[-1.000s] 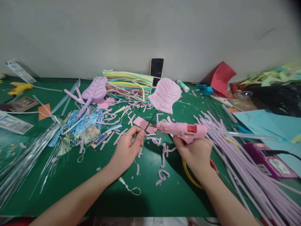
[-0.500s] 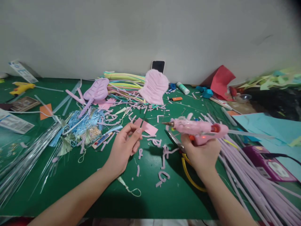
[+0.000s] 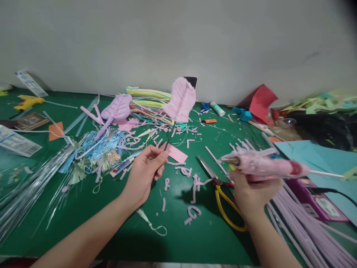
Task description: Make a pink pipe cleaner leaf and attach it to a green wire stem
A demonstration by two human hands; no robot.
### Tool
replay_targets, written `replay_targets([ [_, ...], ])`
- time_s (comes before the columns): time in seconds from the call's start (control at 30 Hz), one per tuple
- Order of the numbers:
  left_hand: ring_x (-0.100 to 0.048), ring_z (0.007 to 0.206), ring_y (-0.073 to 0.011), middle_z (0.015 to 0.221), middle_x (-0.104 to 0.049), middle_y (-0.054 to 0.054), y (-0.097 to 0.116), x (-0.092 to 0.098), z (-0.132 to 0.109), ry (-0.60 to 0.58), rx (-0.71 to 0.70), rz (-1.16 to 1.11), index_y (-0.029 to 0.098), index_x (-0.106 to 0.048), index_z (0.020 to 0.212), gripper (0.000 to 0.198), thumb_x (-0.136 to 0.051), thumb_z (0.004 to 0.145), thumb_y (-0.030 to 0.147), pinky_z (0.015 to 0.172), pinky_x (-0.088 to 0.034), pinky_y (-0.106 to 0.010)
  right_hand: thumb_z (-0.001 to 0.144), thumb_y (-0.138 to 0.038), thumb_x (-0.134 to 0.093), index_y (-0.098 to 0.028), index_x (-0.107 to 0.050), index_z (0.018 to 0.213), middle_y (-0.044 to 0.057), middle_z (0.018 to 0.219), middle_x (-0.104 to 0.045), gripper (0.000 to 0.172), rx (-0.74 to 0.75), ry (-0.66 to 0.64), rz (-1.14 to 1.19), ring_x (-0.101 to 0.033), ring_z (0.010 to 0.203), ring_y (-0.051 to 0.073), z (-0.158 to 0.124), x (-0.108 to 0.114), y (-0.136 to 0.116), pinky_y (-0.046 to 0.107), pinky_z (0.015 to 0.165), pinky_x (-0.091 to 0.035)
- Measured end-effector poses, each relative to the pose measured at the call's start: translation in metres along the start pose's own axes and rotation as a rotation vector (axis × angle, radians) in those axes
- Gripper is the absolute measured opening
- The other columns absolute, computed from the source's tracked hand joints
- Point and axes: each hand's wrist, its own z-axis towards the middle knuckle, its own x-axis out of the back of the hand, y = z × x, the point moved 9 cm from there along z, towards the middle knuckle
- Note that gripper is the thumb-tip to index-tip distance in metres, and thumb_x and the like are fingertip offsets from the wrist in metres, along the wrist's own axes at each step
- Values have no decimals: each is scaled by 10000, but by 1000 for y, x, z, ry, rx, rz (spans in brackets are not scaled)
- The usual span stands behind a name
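Note:
Between its thumb and fingers, my left hand (image 3: 145, 175) pinches the thin dark stem of a fuzzy pale pink leaf (image 3: 181, 99), which stands upright above the table. My right hand (image 3: 255, 191) is wrapped around a pink hot glue gun (image 3: 270, 165); its nozzle points left and a clear glue stick juts from the back. The gun is slightly blurred. Beneath and left of my right hand lie scissors with yellow handles (image 3: 223, 203). Short pink pipe cleaner scraps (image 3: 192, 212) and a pink paper card (image 3: 177, 153) lie between the hands.
Long lilac pipe cleaners (image 3: 301, 230) and a purple device (image 3: 320, 199) with a black cord lie right. Left are a lilac leaf-shaped piece (image 3: 117, 108), blue tassels (image 3: 97, 145), silver strands (image 3: 36, 186) and a yellow glue gun (image 3: 28, 102). An orange lighter (image 3: 209, 121) is farther back.
My right hand has moved the glue gun right and slightly down, away from the leaf, uncovering more of the scissors. The leaf has turned in my left hand, showing its ridged centre line.

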Motion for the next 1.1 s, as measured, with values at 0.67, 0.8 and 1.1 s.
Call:
replay_targets([
  [0.67,-439,448,-79,555,-499,57,11,-11,-15,-8,-207,371,205,-580,709,180,-690,791,321,417,-323,-199,740,-270,-681,-200,-628,733,45,686,-700,88,152,-120,-282,-668,623,194,-10,-21,-40,275,579,-491],
  [0.8,-451,442,-76,548,-496,60,10,-12,-15,-20,-195,356,207,-575,714,173,-684,797,313,397,-310,-192,748,-271,-676,-192,-643,762,44,711,-707,87,152,-128,-302,-674,652,201,-11,-22,-39,279,601,-491],
  [1.1,-450,433,-60,534,-495,70,9,-12,-14,-23,-178,328,200,-579,727,165,-693,798,295,397,-322,-176,740,-257,-686,-190,-626,757,47,699,-707,91,166,-115,-269,-674,639,199,-11,-21,-38,283,612,-481],
])
